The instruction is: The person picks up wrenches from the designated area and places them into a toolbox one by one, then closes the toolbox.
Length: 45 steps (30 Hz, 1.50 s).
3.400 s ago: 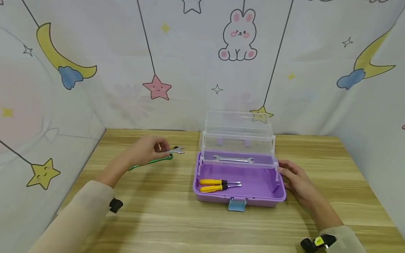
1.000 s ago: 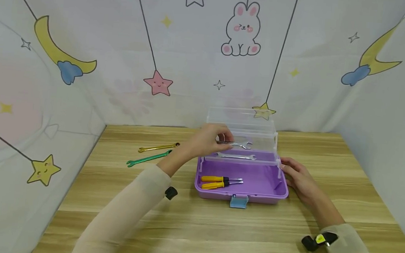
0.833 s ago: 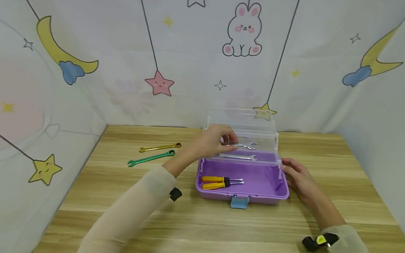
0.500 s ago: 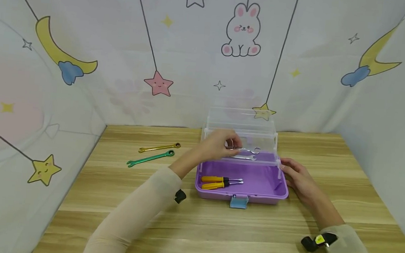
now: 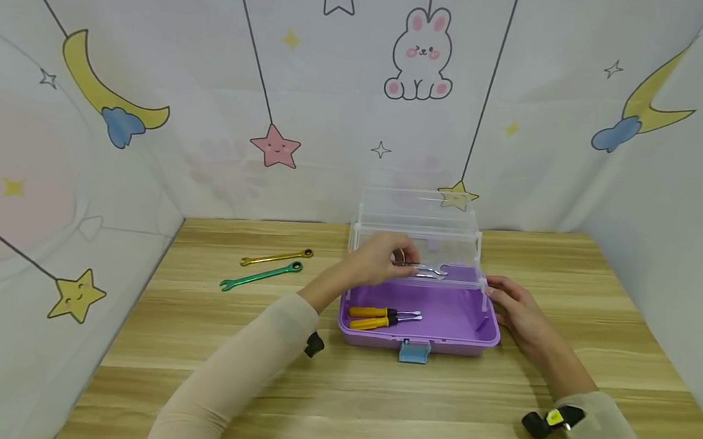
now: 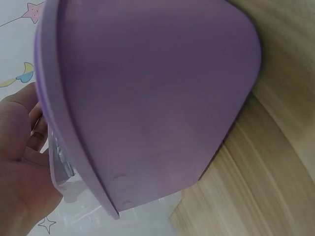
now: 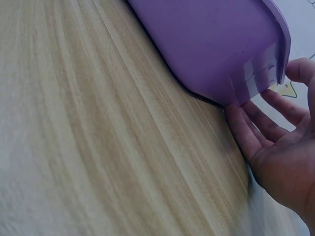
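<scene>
My left hand pinches a silver open-end wrench low over the clear tray of the purple toolbox. A second silver wrench lies in that tray, partly hidden by the left hand. In the left wrist view, the hand reaches past the box's purple end wall, with silver metal showing in the tray. My right hand rests against the right end of the box. The right wrist view shows its fingertips touching the wall, thumb at the rim.
Two yellow-handled screwdrivers lie in the lower left of the box. A gold wrench and a green wrench lie on the wooden table to the left. A blue latch hangs down in front. A patterned curtain stands behind.
My left hand has carried the silver wrench from beside the green wrench rightward to the toolbox, then lowered it toward the clear tray. The right hand stays at the box's right end.
</scene>
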Each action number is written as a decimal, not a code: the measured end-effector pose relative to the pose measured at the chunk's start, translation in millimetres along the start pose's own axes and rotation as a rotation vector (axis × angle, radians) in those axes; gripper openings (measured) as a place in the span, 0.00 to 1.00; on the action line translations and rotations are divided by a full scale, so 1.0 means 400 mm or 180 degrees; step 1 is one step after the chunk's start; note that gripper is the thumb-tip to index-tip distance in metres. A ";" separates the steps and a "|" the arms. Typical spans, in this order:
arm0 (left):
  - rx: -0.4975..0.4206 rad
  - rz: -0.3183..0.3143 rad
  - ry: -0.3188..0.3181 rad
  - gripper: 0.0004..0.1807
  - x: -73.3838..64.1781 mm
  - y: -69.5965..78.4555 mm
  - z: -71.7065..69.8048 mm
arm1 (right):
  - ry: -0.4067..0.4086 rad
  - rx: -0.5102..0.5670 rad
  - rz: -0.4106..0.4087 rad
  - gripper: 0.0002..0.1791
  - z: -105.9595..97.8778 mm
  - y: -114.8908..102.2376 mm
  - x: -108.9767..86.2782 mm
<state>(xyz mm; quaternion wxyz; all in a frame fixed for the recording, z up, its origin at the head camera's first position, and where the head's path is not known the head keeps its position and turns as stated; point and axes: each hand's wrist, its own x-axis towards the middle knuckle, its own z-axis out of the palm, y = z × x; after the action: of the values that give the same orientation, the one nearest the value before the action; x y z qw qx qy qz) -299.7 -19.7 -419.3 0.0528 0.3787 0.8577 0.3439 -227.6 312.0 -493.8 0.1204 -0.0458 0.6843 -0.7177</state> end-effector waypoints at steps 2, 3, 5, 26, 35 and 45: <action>-0.0008 -0.0022 -0.0018 0.06 -0.001 -0.001 0.003 | 0.0020 0.0012 0.0018 0.11 0.001 0.000 -0.002; 0.0000 -0.0034 -0.0025 0.06 -0.002 -0.002 0.004 | 0.0025 0.0014 0.0026 0.11 0.002 -0.001 -0.004; 0.0016 -0.0058 -0.0036 0.06 -0.002 -0.003 0.007 | 0.0033 0.0018 0.0042 0.12 0.003 -0.001 -0.006; -0.0080 -0.0040 0.0037 0.06 0.000 -0.014 0.017 | 0.0043 0.0047 0.0012 0.11 0.001 -0.002 -0.003; -0.0100 -0.0098 0.0048 0.06 -0.001 -0.018 0.020 | 0.0054 0.0039 0.0045 0.11 0.006 -0.002 -0.006; -0.0133 -0.0216 0.0070 0.06 -0.003 -0.011 0.019 | 0.0043 0.0056 0.0019 0.12 0.006 -0.005 -0.007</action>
<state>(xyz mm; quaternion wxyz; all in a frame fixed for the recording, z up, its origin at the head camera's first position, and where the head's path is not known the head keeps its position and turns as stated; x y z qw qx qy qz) -298.7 -18.3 -428.1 0.0629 0.3443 0.8632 0.3639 -224.4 310.5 -491.5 0.1183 -0.0379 0.6790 -0.7236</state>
